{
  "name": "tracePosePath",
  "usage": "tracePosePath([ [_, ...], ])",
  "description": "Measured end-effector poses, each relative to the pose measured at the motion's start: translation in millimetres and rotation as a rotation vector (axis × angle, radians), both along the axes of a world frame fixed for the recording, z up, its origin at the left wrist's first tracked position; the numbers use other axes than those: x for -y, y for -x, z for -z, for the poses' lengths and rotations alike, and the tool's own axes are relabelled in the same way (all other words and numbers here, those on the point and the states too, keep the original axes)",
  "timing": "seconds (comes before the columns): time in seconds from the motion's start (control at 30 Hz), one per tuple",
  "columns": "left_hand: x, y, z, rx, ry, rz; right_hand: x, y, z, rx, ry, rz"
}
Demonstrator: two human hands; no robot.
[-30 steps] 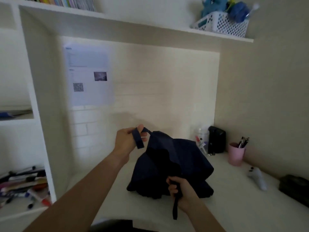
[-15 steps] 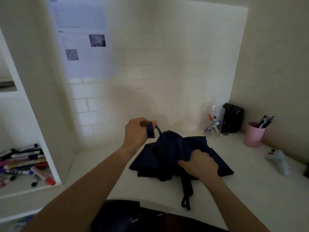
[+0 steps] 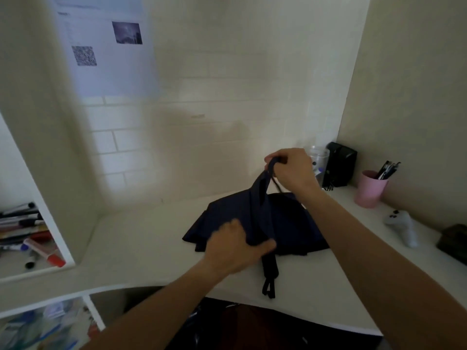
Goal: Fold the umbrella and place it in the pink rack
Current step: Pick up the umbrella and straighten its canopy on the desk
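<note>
Umbrella (image 3: 283,223) near desk (image 3: 141,243) edge | right hand (image 3: 290,170) pinches strap | left hand (image 3: 235,246) grips canopy

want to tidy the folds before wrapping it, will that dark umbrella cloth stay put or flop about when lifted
Probably floppy: the umbrella canopy lies in loose, uneven folds on the desk. The strap pinched by the right hand hangs limp, so it likely needs tension. The left hand gripping the bunched cloth suggests it may spread if released.

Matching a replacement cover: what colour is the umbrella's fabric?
Dark navy blue umbrella, plain, no pattern; seen in the head view.
</note>
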State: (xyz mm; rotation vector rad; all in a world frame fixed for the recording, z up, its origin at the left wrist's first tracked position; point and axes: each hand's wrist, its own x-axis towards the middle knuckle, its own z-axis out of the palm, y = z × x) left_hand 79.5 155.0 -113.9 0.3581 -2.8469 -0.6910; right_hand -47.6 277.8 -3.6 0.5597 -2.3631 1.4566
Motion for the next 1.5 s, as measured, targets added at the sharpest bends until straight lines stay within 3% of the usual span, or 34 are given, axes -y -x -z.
tracePosePath([
  [0.13, -25.5, 7.4, 39.2, 0.187, 0.033, 0.066, -11.9, 4.3, -17.6, 0.113, 0.142, -0.035],
  [0.27, -20.8, 18.9, 33.4, 0.264, -0.258, 0.128, -18.9, 6.9, -36.6, 0.191, 0.219, -0.075],
  [0.37, 0.6, 18.4, 22.9, 0.325, -0.525, 0.055, -24.0, 12.7, -45.0, 0.267, 0.290, -0.074],
  [0.47, 33.4, 20.9, 6.1, 0.287, -0.959, -0.064, -31.9, 16.2, -53.5, 0.304, 0.338, -0.078],
  [0.53, 54.1, 22.0, -9.6, 0.216, -1.061, -0.077, -36.1, 18.0, -62.1, 0.322, 0.411, -0.101],
  [0.8, 98.9, 43.8, -52.8, 0.000, -1.153, -0.099, -29.1, 34.7, -94.7, 0.318, 0.553, -0.219],
  [1.0, 137.1, 84.5, -116.4, -0.289, -1.012, 0.032, -19.7, 33.4, -125.4, 0.244, 0.673, -0.323],
  [1.13, 154.8, 104.6, -116.6, -0.244, -0.985, 0.028, -10.0, 23.6, -111.7, 0.261, 0.601, -0.331],
  [1.37, 158.1, 106.6, -21.9, -0.049, -1.142, -0.142, 3.6, 11.3, -38.4, 0.429, 0.492, -0.283],
  [1.5, 159.6, 95.7, 11.8, -0.015, -1.053, -0.225, 2.3, -2.7, -13.4, 0.500, 0.506, -0.289],
])
